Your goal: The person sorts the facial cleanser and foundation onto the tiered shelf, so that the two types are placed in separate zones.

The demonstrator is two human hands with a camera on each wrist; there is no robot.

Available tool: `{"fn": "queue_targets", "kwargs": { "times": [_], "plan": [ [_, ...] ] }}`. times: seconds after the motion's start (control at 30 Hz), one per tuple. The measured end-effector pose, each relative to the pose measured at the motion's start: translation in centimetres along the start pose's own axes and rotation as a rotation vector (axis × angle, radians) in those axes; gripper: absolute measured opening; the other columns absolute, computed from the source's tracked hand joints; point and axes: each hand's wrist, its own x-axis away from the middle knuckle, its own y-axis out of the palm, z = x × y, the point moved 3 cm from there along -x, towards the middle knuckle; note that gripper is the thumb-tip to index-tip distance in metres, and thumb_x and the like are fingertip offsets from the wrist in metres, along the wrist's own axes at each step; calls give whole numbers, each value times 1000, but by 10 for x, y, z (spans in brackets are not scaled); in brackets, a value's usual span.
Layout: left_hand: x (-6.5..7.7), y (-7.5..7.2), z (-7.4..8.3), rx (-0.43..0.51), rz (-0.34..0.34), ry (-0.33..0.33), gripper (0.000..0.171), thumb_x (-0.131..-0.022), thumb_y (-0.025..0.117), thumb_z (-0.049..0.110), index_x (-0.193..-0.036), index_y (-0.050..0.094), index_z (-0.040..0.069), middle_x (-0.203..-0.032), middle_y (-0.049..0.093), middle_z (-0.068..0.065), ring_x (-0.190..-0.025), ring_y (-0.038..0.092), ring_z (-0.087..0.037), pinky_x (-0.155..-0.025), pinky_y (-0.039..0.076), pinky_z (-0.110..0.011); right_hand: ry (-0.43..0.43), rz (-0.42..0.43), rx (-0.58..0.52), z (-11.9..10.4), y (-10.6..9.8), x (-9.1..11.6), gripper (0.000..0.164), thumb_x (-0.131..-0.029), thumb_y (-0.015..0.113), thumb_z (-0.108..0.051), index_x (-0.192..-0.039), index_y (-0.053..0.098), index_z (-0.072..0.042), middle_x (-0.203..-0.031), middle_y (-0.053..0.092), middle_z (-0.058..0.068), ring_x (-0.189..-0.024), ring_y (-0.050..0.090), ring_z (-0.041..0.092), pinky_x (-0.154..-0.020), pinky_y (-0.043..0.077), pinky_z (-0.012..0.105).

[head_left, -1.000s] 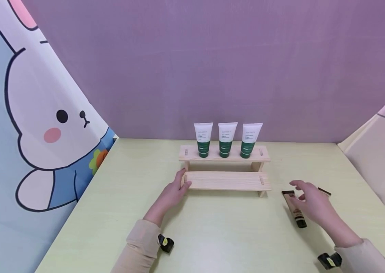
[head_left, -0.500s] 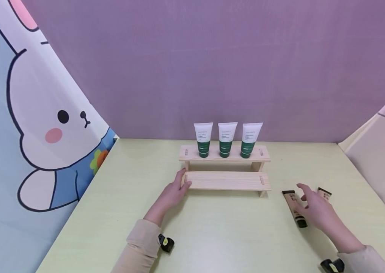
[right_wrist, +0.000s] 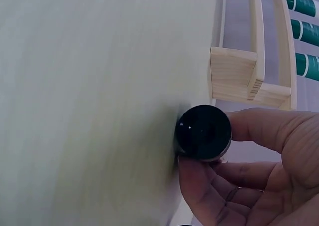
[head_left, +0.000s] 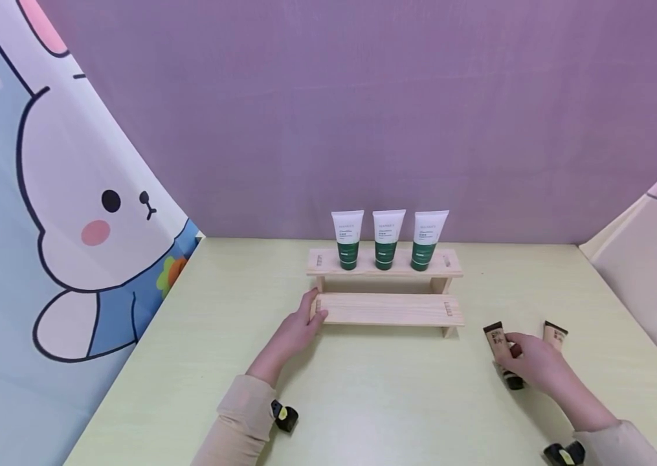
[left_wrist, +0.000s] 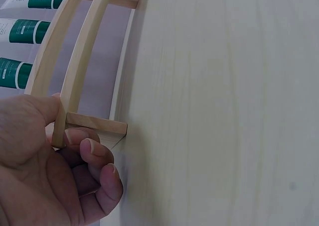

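Note:
My left hand [head_left: 293, 332] grips the left end of the lower board of a two-tier wooden display rack [head_left: 389, 309]. In the left wrist view, the thumb lies on the board [left_wrist: 82, 61] and the fingers curl below it. My right hand [head_left: 542, 364] pinches a tan squeeze tube [head_left: 496, 340] with a black cap, to the right of the rack. The right wrist view shows that cap [right_wrist: 203, 132] end-on between thumb and fingers. Behind the right hand lies a second tan tube [head_left: 554, 334], partly covered by the hand.
Three white-and-green squeeze tubes [head_left: 385, 239] stand in a row on the rack's upper board [head_left: 318, 261]. The pale table [head_left: 398, 395] backs onto a purple cloth [head_left: 386, 116]. A rabbit-print cloth [head_left: 72, 194] hangs at the left.
My right hand has come down onto the nearer tan tube and its fingers have closed on it. More of the second tube shows now. My left hand has stayed at the rack.

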Motion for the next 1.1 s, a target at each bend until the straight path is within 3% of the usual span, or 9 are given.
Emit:
{"fn": "queue_targets", "kwargs": {
  "times": [0.3, 0.67, 1.1],
  "plan": [
    [0, 1, 0, 11, -2, 1, 60, -104, 43, 40, -154, 19, 17, -135, 51, -31, -123, 50, -46, -100, 40, -58, 29, -9, -90, -2, 2, 3, 53, -87, 68, -13, -127, 48, 15, -84, 66, 6, -67, 57, 15, -55, 47, 32],
    [0, 1, 0, 2, 2, 9, 59, -104, 42, 40, -154, 19, 16, -134, 52, -31, -122, 51, -46, -99, 40, -58, -38, 86, -148, -15, -2, 7, 44, -89, 68, -11, -126, 52, 5, -86, 68, 5, -70, 64, 16, -53, 47, 30],
    [1, 0, 2, -2, -2, 19, 58, -105, 41, 38, -154, 19, 16, -129, 56, -32, -117, 55, -45, -95, 43, -58, -94, 153, -189, -37, -11, 6, 47, -88, 69, -9, -129, 49, 2, -96, 68, 14, -76, 65, 20, -56, 51, 28]
  ]
}}
